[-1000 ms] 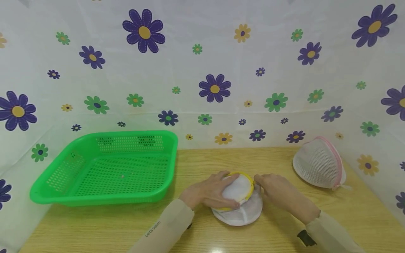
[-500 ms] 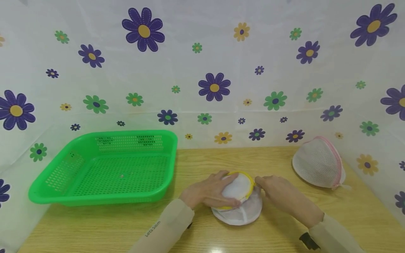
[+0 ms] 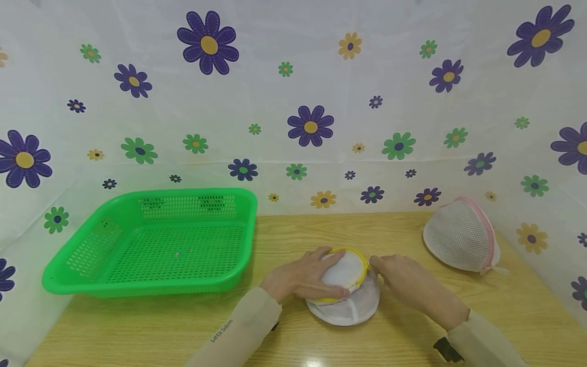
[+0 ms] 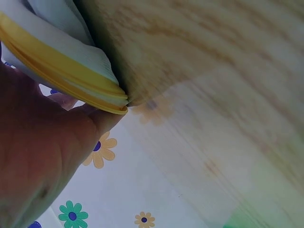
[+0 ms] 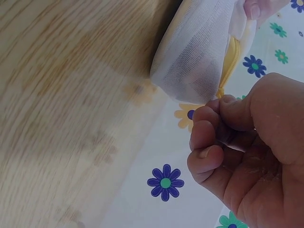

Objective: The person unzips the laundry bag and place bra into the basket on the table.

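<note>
A flowered sheet (image 3: 266, 92) hangs along the far side of the wood-grain worktop (image 3: 293, 229) and rises at the left and right too. At the far right, near the sheet, sits a white mesh bag with pink trim (image 3: 456, 237), its white tab (image 3: 500, 270) sticking out to the right. A wide green basket (image 3: 137, 290) takes up the left of the worktop, its far side close to the sheet. The left sleeve (image 3: 243, 321) passes on the near side of the basket, and the right sleeve (image 3: 481, 336) comes in from the near right, with a dark strap (image 3: 447, 349) just beside its cuff.

The basket has perforated walls and floor; a couple of pale specks (image 3: 177, 254) lie on that floor, too small to identify. What the pink-trimmed bag holds cannot be told through its mesh. A second container, the white mesh bag with yellow trim (image 3: 353, 311), stands on the near part of the worktop, right of the middle, between the basket and the pink-trimmed bag and nearer than either. Its contents cannot be made out.

The left hand (image 3: 309, 278) lies over the left of this bag and hides part of it; its grip spans the rounded top, thumb on the near side and fingers on the far side. The right hand (image 3: 403, 278) has a narrow grip, thumb and forefinger pinching the yellow zip pull (image 5: 220, 93) at the bag's right edge.
</note>
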The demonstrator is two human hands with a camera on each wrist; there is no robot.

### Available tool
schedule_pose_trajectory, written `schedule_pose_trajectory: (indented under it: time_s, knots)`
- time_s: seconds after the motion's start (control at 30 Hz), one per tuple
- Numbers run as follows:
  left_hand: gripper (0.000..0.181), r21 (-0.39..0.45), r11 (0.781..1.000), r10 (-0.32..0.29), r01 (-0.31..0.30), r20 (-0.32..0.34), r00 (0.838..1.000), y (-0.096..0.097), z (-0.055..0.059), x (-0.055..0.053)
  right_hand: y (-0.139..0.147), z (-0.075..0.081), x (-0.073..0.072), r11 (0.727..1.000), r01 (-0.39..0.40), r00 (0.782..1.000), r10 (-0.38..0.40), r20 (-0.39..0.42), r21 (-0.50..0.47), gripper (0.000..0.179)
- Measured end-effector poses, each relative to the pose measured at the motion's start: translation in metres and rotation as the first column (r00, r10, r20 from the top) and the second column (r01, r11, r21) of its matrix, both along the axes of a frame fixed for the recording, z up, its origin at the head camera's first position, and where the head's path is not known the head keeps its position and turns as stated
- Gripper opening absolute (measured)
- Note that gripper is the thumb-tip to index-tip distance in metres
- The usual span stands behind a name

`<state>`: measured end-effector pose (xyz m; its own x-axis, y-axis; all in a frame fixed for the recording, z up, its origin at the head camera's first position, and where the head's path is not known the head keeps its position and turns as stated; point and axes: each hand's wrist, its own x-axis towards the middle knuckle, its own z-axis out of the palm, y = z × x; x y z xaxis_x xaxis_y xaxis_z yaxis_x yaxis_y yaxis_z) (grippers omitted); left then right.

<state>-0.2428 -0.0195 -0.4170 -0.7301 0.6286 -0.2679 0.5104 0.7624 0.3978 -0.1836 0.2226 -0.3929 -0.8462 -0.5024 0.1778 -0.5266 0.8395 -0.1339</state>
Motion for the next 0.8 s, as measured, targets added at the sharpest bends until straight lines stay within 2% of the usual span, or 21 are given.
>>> schedule_pose_trajectory:
  time_s: [0.27, 0.8]
  knots:
    - [0.090, 0.000, 1.000, -0.003, 0.003, 0.002, 1.000, -0.0003, 0.0002, -0.0002, -0.0003, -0.0009, 0.0001, 1.000, -0.009, 1.000, 0.009, -0.007, 0.001, 0.025]
    - [0.090, -0.013, 1.000, -0.007, 0.007, 0.004, 1.000, 0.0009, -0.0007, -0.0012, -0.0025, 0.0001, 0.0062, 1.000, -0.011, 1.000, 0.011, 0.027, 0.000, 0.022]
